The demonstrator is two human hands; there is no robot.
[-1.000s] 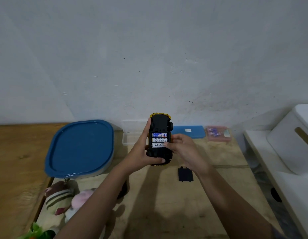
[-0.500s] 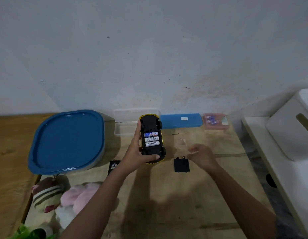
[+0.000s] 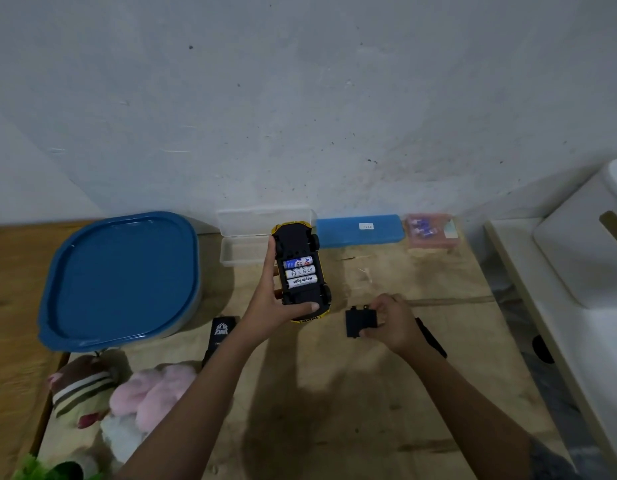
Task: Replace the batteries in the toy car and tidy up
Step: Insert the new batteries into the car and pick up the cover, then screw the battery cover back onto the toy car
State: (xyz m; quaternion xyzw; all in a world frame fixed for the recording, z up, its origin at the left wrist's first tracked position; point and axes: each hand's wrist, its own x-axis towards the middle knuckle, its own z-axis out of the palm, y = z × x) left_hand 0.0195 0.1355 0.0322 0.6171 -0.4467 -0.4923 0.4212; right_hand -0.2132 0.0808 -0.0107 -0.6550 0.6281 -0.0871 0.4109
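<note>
Firmly, the left hand (image 3: 269, 306) gripped the toy car (image 3: 296, 244), which was turned belly-up above the wooden table (image 3: 334, 410). The thumb curled across the car's near end and the fingers ran along the car's left side. The car's battery bay lay uncovered, with three batteries (image 3: 300, 271) seated side by side inside it.

Just right of the car's near end, the right hand (image 3: 392, 323) pinched the black battery cover (image 3: 360, 322) between thumb and fingers. The cover seemed to rest on or barely above the table, though the dim view left that unclear. Further right of the car, behind that wrist, lay a slim black object (image 3: 433, 337), partly hidden.

Beyond the car's far end stood a clear plastic case (image 3: 244, 244) with its lid up. To the right of that far end lay a blue case (image 3: 359, 230), then a pink box (image 3: 430, 232). Left of the car sat a large blue-lidded container (image 3: 120, 278). Nearer than the car and to its left, a small black box (image 3: 220, 336) showed beside the left forearm, with plush toys (image 3: 127, 400) nearer still. Well to the right of the car stood a white bin (image 3: 584, 244).
</note>
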